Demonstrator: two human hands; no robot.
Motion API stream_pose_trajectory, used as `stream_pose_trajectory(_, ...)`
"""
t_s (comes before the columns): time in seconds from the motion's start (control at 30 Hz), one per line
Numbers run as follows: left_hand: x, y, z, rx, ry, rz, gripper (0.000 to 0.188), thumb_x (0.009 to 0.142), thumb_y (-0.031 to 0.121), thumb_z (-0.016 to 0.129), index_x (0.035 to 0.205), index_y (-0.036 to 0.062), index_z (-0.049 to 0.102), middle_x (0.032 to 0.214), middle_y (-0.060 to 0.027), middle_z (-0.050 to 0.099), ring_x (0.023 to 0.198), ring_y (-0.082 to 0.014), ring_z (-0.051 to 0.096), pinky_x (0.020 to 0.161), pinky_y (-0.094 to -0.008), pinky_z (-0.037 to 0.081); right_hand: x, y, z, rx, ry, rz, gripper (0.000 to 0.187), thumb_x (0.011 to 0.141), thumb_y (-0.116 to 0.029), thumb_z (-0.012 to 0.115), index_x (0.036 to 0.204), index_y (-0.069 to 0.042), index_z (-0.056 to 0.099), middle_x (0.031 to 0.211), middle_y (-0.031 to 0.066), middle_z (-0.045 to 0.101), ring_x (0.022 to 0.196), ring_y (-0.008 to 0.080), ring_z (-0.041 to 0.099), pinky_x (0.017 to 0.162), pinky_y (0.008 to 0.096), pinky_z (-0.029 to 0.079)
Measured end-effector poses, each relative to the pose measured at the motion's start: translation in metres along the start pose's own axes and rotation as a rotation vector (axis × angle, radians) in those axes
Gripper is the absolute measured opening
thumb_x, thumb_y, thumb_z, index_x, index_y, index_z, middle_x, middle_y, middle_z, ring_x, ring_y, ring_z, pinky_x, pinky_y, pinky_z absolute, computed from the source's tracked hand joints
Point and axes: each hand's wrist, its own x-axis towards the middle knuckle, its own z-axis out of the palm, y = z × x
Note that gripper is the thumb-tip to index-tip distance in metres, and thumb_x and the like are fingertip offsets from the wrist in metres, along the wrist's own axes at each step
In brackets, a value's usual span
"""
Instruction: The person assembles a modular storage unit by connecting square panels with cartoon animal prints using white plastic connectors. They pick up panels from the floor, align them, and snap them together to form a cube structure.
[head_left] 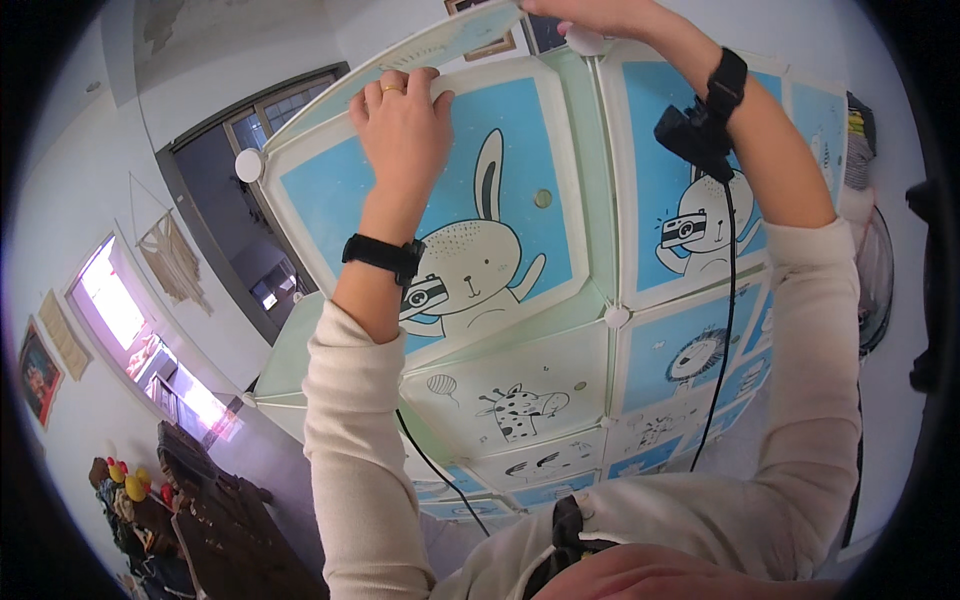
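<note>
A storage cabinet of pale green and white plastic panels stands before me. Its upper left rabbit panel (470, 250), blue with a cartoon rabbit holding a camera, sits tilted in its opening. My left hand (400, 125) is closed over the upper edge of this panel, fingers curled across it. Above it the pale green top panel (400, 60) slants upward to the right. My right hand (600, 14), partly cut off by the picture's upper edge, is closed at that top panel's right corner, beside a white round connector (585, 40). Its fingertips show only in part.
Lower down are a giraffe panel (510, 395) and a lion panel (690, 355). Black cables (722, 330) hang from bands on both wrists. A dark chair (215, 510) stands at lower left, beside a doorway (130, 300). Bagged items (872, 270) are at the right wall.
</note>
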Motion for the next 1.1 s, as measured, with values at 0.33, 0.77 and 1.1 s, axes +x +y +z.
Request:
stream_pose_trajectory(0.33,-0.047,0.015,-0.080,-0.287,-0.044,0.188,0.023,0.074,0.001,0.061,0.095,0.0079,0.065,0.107,-0.0062,0.063,0.102,-0.0282,0.058,0.098,-0.0463,0.042,-0.041,-0.014,0.028,-0.649,0.105,-0.160,0.028,0.085,-0.027,0.058,0.106,-0.011,0.067,0.091,0.0093,0.067,0.086,0.0205,0.063,0.089,0.0495,0.040)
stream_pose_trajectory(0.77,-0.094,-0.064,-0.135,-0.358,-0.024,-0.211,0.019,0.079,-0.004,0.060,0.095,0.0025,0.067,0.108,-0.0123,0.064,0.102,-0.0262,0.060,0.087,-0.0335,0.046,-0.040,0.005,0.035,0.488,0.575,-0.094,0.014,0.086,-0.012,0.064,0.083,0.001,0.065,0.088,0.0085,0.061,0.075,0.0188,0.061,0.072,0.0328,0.051)
stream_pose_trajectory(1.1,-0.101,-0.098,-0.121,-0.531,0.100,-0.470,0.047,0.093,0.017,0.056,0.135,0.0020,0.042,0.136,-0.0151,0.044,0.126,-0.0245,0.044,0.104,-0.0363,0.035,-0.196,-0.058,0.142,0.360,0.202,0.383,0.026,0.089,-0.009,0.058,0.114,-0.005,0.060,0.081,0.0041,0.062,0.067,0.0106,0.059,0.058,0.0253,0.046)
